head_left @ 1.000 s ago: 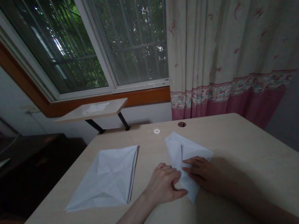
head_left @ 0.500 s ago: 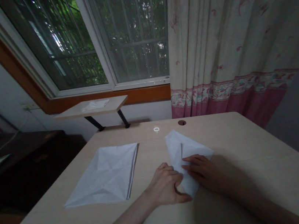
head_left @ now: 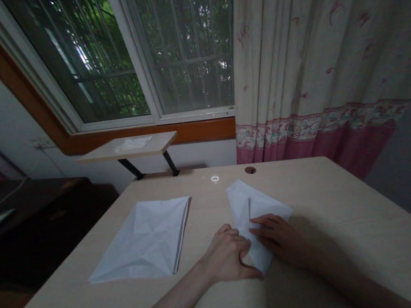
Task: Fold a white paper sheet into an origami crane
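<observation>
A white sheet of paper (head_left: pixel 261 202), folded into a kite-like shape, lies on the table in front of me with a slit-like fold line down its middle. My left hand (head_left: pixel 229 255) is at its lower left edge, fingers curled onto the paper and thumb stretched to the bottom tip. From the right, my right hand (head_left: pixel 278 238) rests on the paper, its fingers extended and lying flat near the middle fold. Both hands cover part of the lower half. To the left lies a stack of creased white paper sheets (head_left: pixel 147 241), touched by neither hand.
The pale wooden table (head_left: pixel 196 303) has a round cable hole (head_left: pixel 250 170) near its back edge. A small raised shelf (head_left: pixel 102 152) on black legs holds a crumpled white paper (head_left: pixel 133 143). Behind are a barred window and a patterned curtain (head_left: pixel 292 60). A dark low cabinet (head_left: pixel 42 189) stands left.
The view has shifted very slightly. Both hands stay in nearly the same place on the folded paper, and the stack has not moved.
</observation>
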`<state>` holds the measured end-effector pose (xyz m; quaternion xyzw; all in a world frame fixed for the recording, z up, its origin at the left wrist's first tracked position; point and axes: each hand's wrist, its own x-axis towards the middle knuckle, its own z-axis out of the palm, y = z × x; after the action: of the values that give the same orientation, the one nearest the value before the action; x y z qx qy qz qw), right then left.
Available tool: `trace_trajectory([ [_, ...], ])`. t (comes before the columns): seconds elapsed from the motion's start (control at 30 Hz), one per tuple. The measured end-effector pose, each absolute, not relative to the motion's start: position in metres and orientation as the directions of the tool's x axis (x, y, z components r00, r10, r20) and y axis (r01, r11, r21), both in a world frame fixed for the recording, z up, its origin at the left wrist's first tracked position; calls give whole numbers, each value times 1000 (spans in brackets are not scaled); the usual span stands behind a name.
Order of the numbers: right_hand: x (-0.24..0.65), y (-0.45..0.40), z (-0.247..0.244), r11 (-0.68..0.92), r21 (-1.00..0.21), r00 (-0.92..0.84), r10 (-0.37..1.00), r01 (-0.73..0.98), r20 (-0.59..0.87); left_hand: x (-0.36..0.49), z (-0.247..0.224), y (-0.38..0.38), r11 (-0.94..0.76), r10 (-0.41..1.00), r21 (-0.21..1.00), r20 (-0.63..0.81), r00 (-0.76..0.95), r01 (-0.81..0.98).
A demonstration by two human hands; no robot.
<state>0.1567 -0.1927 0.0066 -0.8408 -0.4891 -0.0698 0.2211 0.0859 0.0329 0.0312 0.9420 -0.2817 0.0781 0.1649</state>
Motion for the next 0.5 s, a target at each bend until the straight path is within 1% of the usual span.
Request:
trace_trajectory([
  [0.3,155,-190,15,-428,-326,520,804,843,290,86,32,36,-754,-508,307,286,812,-580],
  [0.5,155,-189,15,-413,-340,514,803,845,303,87,37,42,-780,-396,332,394,830,-530],
])
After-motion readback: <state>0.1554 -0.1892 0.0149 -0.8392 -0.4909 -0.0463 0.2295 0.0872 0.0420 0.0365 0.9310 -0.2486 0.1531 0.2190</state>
